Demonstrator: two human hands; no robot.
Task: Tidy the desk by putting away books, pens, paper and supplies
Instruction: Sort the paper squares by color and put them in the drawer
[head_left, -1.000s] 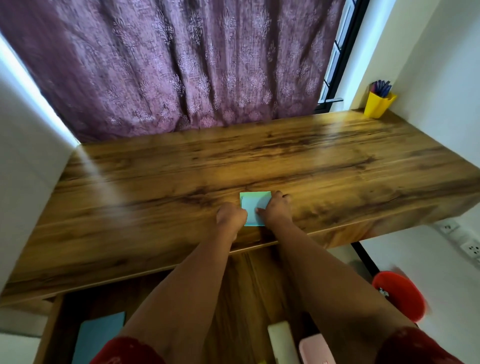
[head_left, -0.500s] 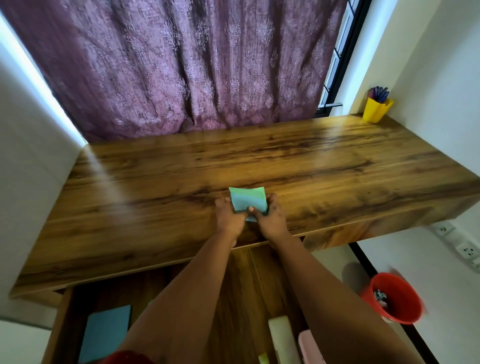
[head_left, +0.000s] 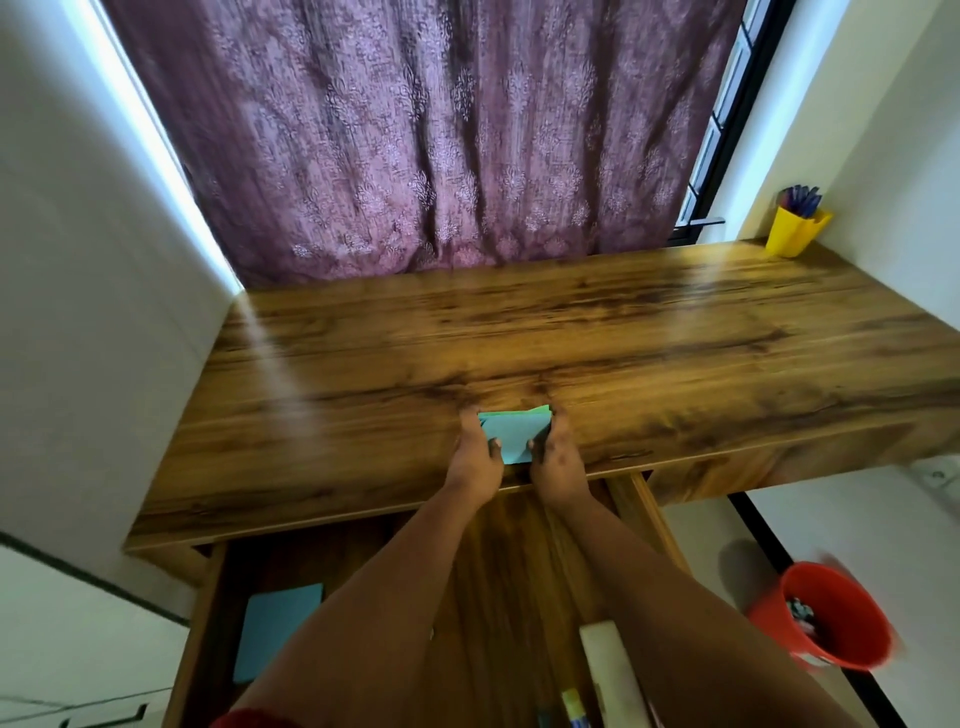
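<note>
At the near edge of the wooden desk (head_left: 623, 353), directly above the open drawer (head_left: 498, 571), both hands hold a small stack of coloured paper squares (head_left: 514, 434). The top sheet is light blue; a green sheet edge shows at the far side of the stack.

Step in hand: gathering the loose paper squares for stowage. Judged from the layout, the desk top carries no other loose item except the yellow pen holder (head_left: 792, 234) at the far right corner, so the task appears close to completion.

Hand state:
- Left hand (head_left: 475, 457): fingers curled around the left edge of the stack, thumb lying on the top sheet.
- Right hand (head_left: 556, 460): fingers curled around the right edge, thumb on the top sheet.
- Whether the stack rests on the desk surface or is raised just clear of it cannot be determined.

Next move, as a judgement: bring the stack toward the body and lower it into the drawer. The drawer already holds a blue sheet (head_left: 278, 631) at its left and a white cylindrical item (head_left: 613, 675) at its right; the central floor between the forearms looks free. Both grips should hold the edges evenly, since thin sheets may fan out or slip apart.
</note>
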